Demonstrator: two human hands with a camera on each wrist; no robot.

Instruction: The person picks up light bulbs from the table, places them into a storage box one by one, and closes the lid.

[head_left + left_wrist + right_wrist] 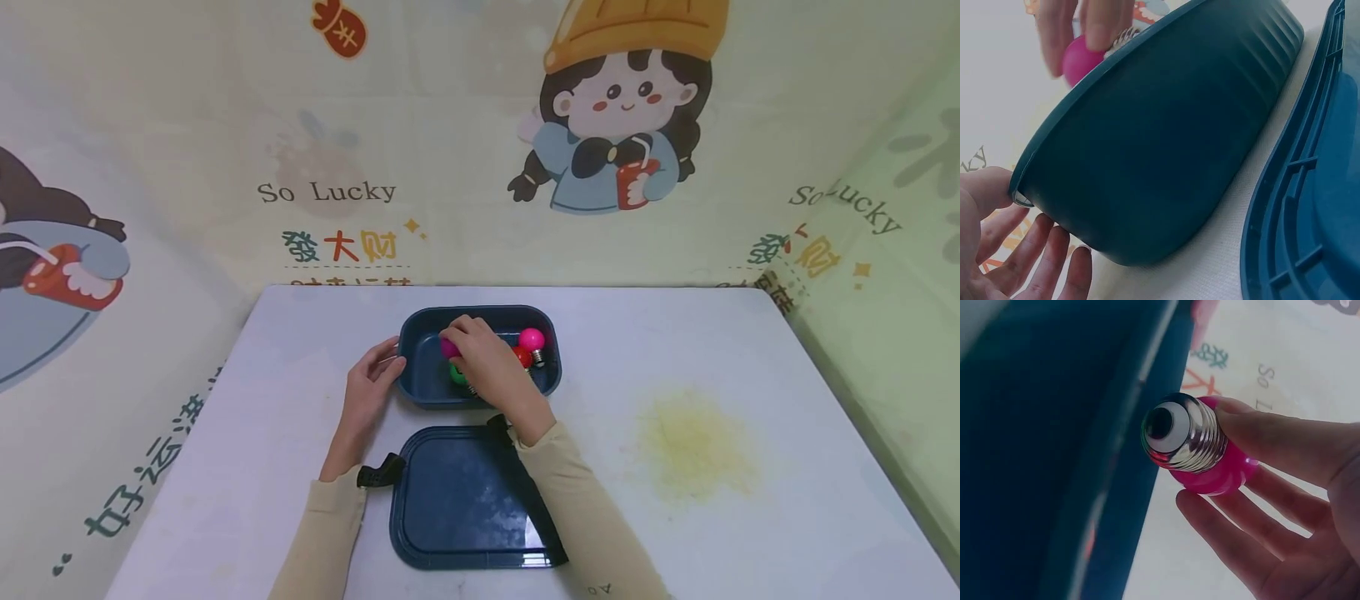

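Note:
In my right hand (487, 362) I pinch a magenta light bulb (1216, 469) by its round globe, over the dark blue container (420, 396). Its silver screw base (1200, 437) points away from the palm. At the container's left end, my left hand (370, 379) touches the rim with thumb and fingertips, the fingers loosely spread along the outer wall. Inside the container lie a pink bulb (532, 339), a red bulb (522, 357) and a green bulb (457, 375), the last two partly hidden by my right hand.
A dark blue lid (472, 500) lies on the white table in front of the container, its right edge under my right forearm. A yellow stain (697, 446) marks the tabletop to the right. Printed cloth (450, 167) hangs behind the table.

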